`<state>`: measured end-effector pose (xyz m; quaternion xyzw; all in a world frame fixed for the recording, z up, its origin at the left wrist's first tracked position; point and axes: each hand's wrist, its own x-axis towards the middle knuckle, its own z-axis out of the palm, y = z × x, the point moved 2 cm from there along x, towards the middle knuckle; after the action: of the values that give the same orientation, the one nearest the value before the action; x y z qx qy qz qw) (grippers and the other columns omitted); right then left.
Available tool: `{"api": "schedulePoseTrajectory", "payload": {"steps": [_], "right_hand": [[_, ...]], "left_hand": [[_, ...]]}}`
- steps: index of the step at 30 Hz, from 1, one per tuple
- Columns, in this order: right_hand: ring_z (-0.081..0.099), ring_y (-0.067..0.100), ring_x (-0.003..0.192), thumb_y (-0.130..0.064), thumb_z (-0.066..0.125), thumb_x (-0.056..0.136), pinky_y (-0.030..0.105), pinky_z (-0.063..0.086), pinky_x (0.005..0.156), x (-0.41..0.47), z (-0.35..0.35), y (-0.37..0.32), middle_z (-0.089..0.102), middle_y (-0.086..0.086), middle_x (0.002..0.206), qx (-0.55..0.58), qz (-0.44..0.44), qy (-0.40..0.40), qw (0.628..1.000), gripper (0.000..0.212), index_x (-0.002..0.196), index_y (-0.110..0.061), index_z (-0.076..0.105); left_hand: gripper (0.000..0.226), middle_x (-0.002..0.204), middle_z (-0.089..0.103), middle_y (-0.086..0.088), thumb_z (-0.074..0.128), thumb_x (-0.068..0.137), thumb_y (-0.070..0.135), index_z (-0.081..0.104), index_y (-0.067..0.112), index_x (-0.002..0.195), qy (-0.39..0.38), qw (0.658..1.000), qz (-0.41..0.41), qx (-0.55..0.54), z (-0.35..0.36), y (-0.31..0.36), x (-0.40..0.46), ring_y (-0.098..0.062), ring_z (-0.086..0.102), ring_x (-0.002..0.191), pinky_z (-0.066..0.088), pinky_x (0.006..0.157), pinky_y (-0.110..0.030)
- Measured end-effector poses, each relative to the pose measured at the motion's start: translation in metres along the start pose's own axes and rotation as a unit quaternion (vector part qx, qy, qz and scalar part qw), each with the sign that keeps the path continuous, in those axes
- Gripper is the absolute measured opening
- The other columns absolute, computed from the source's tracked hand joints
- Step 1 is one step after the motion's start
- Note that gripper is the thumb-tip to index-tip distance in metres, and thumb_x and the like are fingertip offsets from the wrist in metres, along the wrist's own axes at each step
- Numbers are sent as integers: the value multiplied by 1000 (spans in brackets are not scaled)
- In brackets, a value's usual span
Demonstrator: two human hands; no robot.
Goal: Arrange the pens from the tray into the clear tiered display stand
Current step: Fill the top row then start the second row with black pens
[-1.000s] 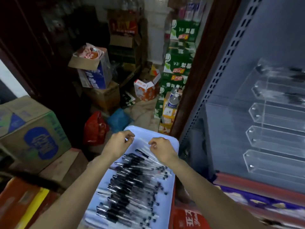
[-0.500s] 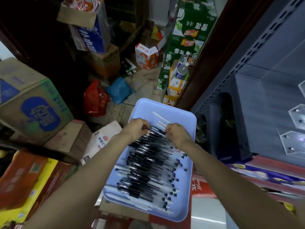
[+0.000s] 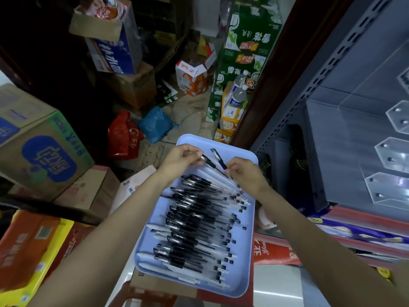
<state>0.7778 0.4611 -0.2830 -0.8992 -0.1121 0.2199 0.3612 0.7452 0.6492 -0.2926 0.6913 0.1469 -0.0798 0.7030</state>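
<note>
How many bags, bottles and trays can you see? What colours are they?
Red plastic bag: 1
Blue plastic bag: 1
Clear plastic bottles with white caps: 2
Light blue plastic tray: 1
Total: 5

You see dim, bluish indoor light, deep shadow at upper left, glare on the clear display stand (image 3: 396,156), soft blur throughout, and wide-angle bending at the edges.
</note>
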Motion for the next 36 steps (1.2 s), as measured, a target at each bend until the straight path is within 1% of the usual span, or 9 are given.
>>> {"api": "schedulePoseTrajectory", "payload": {"steps": [5,8,12,16,19,23,26,30,36], "right_hand": [[56,12,84,-18,56,93,17,43,71,-13,-51,-28,61,0,90,27,-64,57,996,16,106,-9,61],[60,8,79,-19,63,89,24,52,67,-25,-86,-39,60,-8,80,69,-90,88,990,12,100,-13,62],[64,12,77,-13,70,83,16,48,68,-48,-137,-46,63,-5,75,137,-118,152,972,14,81,-21,59],[64,17,72,-10,71,81,20,48,67,-72,-193,-41,65,4,75,207,-134,213,945,14,80,-19,60],[59,8,63,-12,71,81,17,47,63,-91,-236,-28,63,0,70,194,-145,232,942,10,84,-13,62],[57,6,71,-16,71,81,12,43,66,-120,-297,2,63,-7,76,105,-164,286,938,6,82,-16,65],[60,11,67,-12,69,83,19,47,67,-135,-336,26,64,-2,72,127,-157,299,933,6,83,-13,63],[64,18,61,1,62,86,33,57,73,-144,-377,56,67,11,75,258,-160,302,904,20,93,-13,48],[64,16,55,5,60,86,20,57,60,-145,-412,81,66,9,72,323,-181,309,876,54,119,-20,25]], "left_hand": [[13,78,63,-5,53,93,7,57,2,105,39,998,49,-23,33,56,3,-1,66,56,54,64,-15],[18,80,64,-6,52,93,4,57,-3,109,51,993,103,-18,56,95,4,-2,65,54,54,59,-13],[20,80,67,-5,56,92,9,60,0,109,57,987,146,-38,95,148,-3,-5,66,58,56,70,-24],[8,84,70,0,63,87,12,65,13,95,-7,981,192,-30,154,192,-15,-3,67,70,55,70,-18],[9,69,65,6,65,85,9,64,17,81,-11,971,236,22,204,221,-25,4,61,58,51,63,-14],[8,75,61,-5,62,87,10,64,14,81,-10,952,296,70,266,248,-34,-14,61,74,53,77,-31],[10,79,65,4,56,92,13,65,15,93,-11,935,335,112,306,261,-37,-14,69,75,54,73,-25],[13,75,61,10,56,93,18,65,15,101,38,893,380,240,340,268,-38,2,61,61,44,58,-5],[19,76,64,4,65,87,16,69,10,104,97,872,389,279,359,263,-39,2,56,56,41,55,-1]]}}
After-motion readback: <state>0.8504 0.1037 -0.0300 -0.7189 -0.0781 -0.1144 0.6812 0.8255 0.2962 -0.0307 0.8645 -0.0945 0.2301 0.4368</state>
